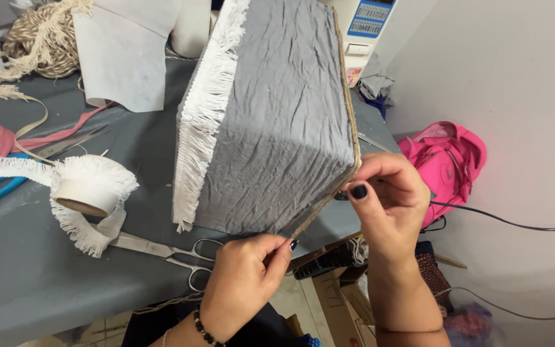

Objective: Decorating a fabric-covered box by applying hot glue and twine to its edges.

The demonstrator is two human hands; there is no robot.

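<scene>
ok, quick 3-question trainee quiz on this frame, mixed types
1. True or false: the scissors lie on the table.
2. Which hand pinches the jute cord at the grey box corner: A left, B right?
3. Fill in: the fringe roll is ___ in colour.

Key: 1 true; 2 B; 3 white.

A sewing workshop: scissors (pixel 168 252), fringe trim roll (pixel 88 186), sewing machine (pixel 367 29).
</scene>
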